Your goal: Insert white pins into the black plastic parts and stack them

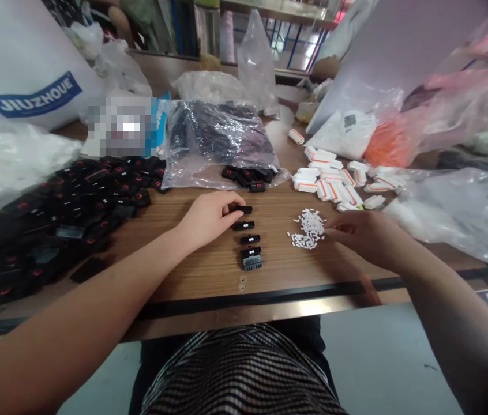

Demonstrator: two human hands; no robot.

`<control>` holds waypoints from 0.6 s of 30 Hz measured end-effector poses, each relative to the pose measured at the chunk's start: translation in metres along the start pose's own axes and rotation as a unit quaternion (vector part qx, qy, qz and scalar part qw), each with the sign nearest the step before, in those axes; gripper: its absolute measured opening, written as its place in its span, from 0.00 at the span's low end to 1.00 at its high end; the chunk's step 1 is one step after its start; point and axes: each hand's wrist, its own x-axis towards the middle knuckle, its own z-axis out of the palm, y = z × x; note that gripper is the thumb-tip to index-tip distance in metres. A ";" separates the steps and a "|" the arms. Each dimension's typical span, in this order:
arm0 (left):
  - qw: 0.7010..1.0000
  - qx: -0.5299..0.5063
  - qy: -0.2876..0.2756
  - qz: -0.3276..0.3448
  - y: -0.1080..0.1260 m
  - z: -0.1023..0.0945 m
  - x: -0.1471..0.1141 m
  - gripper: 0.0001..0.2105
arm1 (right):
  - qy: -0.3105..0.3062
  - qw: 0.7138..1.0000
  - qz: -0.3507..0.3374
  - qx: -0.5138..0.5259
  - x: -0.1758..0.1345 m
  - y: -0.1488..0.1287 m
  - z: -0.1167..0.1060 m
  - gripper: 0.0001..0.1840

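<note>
A small black rectangular plastic connector (248, 210) sits at the far end of a short column of similar black plastic connectors (250, 238) on the brown wood-grain tabletop (209, 265). The left hand (216, 218) reaches in from the left of the column, its thumb and fingers pinched on that farthest connector's left end. Each of the three nearer ones shows a pair of white spots, and a grey, toothed plastic block (252, 263) touches the near side of the nearest. To the right of the column lies a loose heap of tiny white plastic pieces (310, 226); at the heap's right edge is the right hand (348, 230), thumb and fingers drawn close, though I cannot tell whether they grip a piece. The two hands are well apart. Far to the right of the column, beyond the heap, white rectangular blocks with orange stripes (334, 183) lie jumbled. Just beyond the column, black plastic parts (250, 176) lie at the mouth of a clear plastic bag of dark contents (222, 135). Left of the column spreads a large pile of black plastic parts with red marks (83, 199).
</note>
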 end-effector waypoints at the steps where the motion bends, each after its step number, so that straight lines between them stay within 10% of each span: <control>1: 1.000 -0.002 -0.001 -0.002 0.000 0.000 0.000 0.08 | 0.006 1.000 0.015 0.002 -0.004 0.008 0.004 0.11; 8: 1.000 -0.009 -0.002 0.004 -0.002 -0.002 0.000 0.08 | 0.037 0.996 0.059 0.062 -0.011 0.024 0.025 0.12; 18: 1.000 -0.002 0.000 0.015 -0.004 -0.002 0.000 0.07 | 0.050 0.996 -0.078 0.002 -0.010 0.042 0.015 0.13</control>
